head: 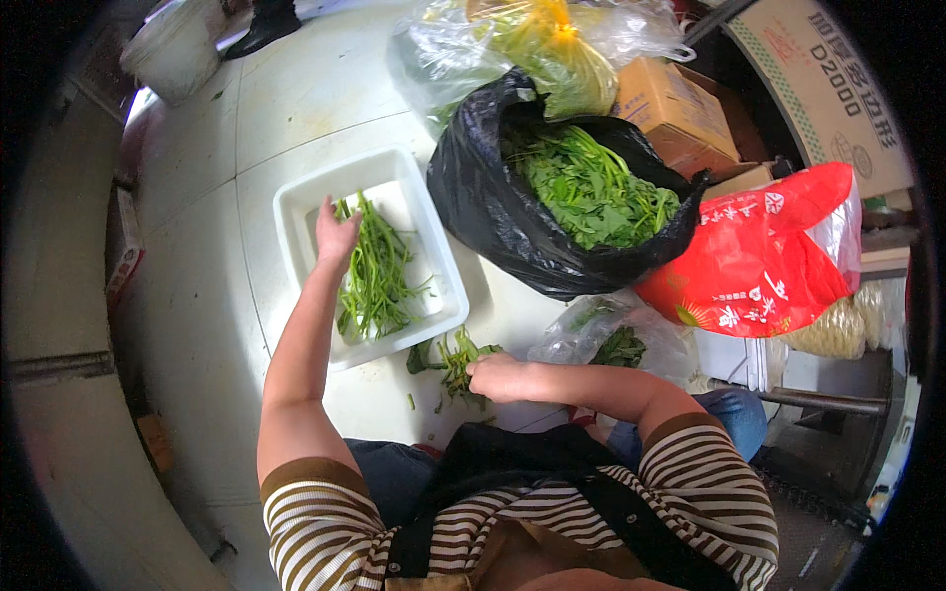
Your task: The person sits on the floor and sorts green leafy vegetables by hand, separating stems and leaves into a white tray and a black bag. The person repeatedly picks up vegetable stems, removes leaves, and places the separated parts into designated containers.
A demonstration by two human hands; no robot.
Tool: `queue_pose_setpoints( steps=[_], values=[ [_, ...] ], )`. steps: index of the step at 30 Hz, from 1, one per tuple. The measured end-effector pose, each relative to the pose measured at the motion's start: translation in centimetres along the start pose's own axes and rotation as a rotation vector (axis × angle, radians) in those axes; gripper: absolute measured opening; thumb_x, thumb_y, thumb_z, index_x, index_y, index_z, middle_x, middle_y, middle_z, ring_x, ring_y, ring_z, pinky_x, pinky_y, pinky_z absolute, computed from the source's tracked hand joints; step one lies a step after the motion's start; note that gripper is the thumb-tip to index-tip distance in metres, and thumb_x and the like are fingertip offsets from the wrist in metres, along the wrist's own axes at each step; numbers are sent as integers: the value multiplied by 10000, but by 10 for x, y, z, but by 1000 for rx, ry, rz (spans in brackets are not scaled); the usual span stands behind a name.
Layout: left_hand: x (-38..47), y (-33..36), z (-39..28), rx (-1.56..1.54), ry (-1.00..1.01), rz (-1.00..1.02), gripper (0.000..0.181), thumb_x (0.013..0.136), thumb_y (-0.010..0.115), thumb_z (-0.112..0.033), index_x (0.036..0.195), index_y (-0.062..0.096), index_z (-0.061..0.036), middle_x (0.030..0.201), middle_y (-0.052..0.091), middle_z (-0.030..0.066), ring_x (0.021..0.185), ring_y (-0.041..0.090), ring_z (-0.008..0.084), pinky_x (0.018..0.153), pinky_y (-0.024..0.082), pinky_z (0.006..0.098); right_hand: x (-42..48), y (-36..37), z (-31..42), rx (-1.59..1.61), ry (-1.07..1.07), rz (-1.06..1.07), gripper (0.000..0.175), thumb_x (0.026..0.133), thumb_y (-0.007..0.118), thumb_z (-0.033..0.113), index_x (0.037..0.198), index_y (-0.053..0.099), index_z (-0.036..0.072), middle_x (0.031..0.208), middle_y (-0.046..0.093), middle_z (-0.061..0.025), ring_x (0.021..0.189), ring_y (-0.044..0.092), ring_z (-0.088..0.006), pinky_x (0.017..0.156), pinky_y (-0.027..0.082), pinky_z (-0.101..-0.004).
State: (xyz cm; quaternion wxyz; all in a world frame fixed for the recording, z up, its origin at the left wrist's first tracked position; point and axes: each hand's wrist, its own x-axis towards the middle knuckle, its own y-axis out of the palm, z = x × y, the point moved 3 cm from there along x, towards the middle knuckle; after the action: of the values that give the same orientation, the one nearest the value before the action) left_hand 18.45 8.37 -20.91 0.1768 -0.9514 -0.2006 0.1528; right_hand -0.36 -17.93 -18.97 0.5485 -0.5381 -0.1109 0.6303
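Note:
My left hand [338, 230] reaches into a white plastic tub [453, 295], its fingers spread at the top end of a bunch of green leafy stems [375, 277]. Whether it grips them cannot be made out. Outside the tub, by its near right corner, my right hand [497, 375] is low over a small heap of trimmed leaves and stem ends [460, 362]; its fingertips are curled at the heap, and a hold on it is unclear. A black plastic bag [491, 214] stands to the right of the tub, gaping and full of leafy greens [599, 192].
Clear bags of greens [584, 74] lie behind the black bag. Cardboard boxes [676, 111], a red plastic bag [754, 258] and a clear bag with leaves [658, 332] are at the right. A bucket [174, 55] and someone's black boot [264, 29] are at the upper left.

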Motion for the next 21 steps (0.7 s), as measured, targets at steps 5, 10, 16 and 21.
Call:
queue_pose_setpoints(
  steps=[5,10,16,21],
  values=[
    [25,-11,28,288,202,-117,619,707,608,-134,1253,344,-11,1168,449,194,1094,434,306,937,344,370,-10,-28,1,98,-144,151,102,625,554,102,719,589,78,850,555,-102,739,556,-291,601,458,-392],
    [-12,4,-43,242,493,-105,474,705,590,-69,1155,444,-45,1100,496,167,1031,473,321,899,370,371,-30,-13,14,-43,-248,-215,101,660,568,128,713,604,51,678,578,-120,640,572,-294,581,476,-405],
    [-116,8,-175,114,1165,42,402,683,559,0,1077,482,-30,1043,521,163,994,488,332,871,389,386,-107,-198,-2,320,-223,-25,238,772,511,230,677,559,17,630,547,-138,590,543,-254,561,434,-372],
    [-162,40,-229,362,1364,257,254,718,573,-133,966,575,-78,1049,546,97,1080,449,318,945,270,529,-159,-291,-146,144,404,-405,350,788,458,309,741,624,3,745,604,-189,710,593,-312,672,462,-385]
  ],
)
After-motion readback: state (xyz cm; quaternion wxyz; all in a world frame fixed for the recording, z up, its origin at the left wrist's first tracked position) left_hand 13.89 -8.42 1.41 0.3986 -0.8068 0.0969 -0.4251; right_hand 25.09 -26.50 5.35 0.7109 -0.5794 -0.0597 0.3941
